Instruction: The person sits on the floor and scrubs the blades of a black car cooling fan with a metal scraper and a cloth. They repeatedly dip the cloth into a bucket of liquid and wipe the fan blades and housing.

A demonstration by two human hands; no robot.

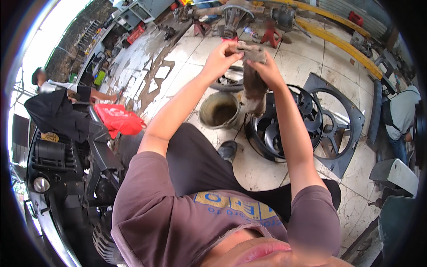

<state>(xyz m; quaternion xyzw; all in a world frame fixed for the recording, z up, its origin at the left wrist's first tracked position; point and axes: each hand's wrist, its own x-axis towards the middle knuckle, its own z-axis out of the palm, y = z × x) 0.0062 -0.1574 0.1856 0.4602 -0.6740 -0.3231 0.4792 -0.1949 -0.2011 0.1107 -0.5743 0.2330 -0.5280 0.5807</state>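
Both my arms reach out ahead of me, with a dirty brown cloth (255, 84) held up between the hands. Its top edge is pinched by my left hand (223, 58), thumb against fingers. On the other side my right hand (267, 71) grips the cloth's upper corner. The rest of the cloth hangs down, creased and stained. Just left of its lower end, a grimy bucket (206, 116) stands on the tiles. To the right, partly behind my right forearm, lie black radiator fans (278, 133) with several blades.
A black fan shroud (351, 153) lies at the right. At the left stands a vehicle front (49, 164) with a red bag (119, 120) on it. Yellow beams (342, 42) cross the back right. One person (402, 111) is at the far right, another (53, 84) at the far left.
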